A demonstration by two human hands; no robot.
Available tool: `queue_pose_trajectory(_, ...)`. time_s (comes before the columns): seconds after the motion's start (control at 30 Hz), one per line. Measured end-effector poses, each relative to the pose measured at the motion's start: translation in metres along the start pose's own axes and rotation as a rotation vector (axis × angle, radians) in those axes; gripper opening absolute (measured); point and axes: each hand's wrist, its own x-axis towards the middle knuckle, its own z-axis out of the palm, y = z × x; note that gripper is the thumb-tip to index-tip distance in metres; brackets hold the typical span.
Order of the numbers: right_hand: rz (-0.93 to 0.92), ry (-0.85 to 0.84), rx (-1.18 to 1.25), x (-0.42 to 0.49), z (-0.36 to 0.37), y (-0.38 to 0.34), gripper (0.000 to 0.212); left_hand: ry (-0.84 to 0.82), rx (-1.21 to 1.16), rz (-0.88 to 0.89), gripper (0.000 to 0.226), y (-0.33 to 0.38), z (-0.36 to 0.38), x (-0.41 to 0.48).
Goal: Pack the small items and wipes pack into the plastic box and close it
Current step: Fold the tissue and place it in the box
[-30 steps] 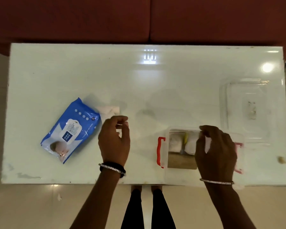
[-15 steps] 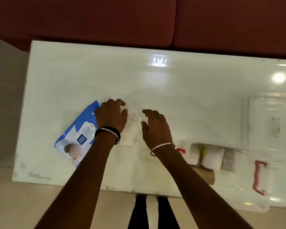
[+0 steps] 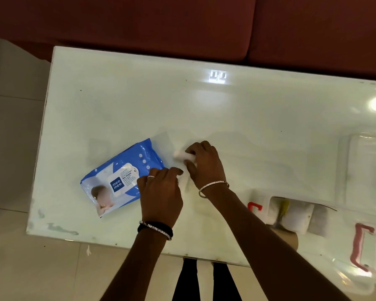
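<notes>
A blue and white wipes pack (image 3: pixel 122 177) lies flat on the white table (image 3: pixel 226 118), left of centre. Just right of it are small white items (image 3: pixel 180 155). My right hand (image 3: pixel 204 166) is closed around the upper white item. My left hand (image 3: pixel 161 196) rests beside the pack's right end, its fingertips pinching a lower white piece (image 3: pixel 182 183). The clear plastic box (image 3: pixel 326 233) with red handles sits at the near right edge and holds several small white packets.
The clear lid (image 3: pixel 367 168) lies on the table at the far right, behind the box. A dark red sofa (image 3: pixel 182 25) runs along the table's far side. My legs show below the table's near edge.
My right hand left the box and crossed left to the white items beside the pack, then closed on one. My left hand shifted down onto the lower piece. The view swung left.
</notes>
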Motion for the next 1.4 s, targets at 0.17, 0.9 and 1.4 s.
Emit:
queue_pose_trajectory(0.17,0.174,0.135,0.355,-0.01,-0.017,0.004,0.023,-0.114,-0.134,-0.01,0.022,-0.006,-0.007,-0.01)
queue_pose_trajectory(0.9,0.148,-0.024,1.146,-0.109,-0.127,0.014,0.036,-0.304,-1.219,0.087,0.038,0.063,-0.052,-0.024)
queue_pose_trajectory(1.4,0.257,-0.084,1.237,-0.152,-0.129,0.044,0.03,-0.451,-1.358,0.008,0.038,0.071,-0.037,-0.058)
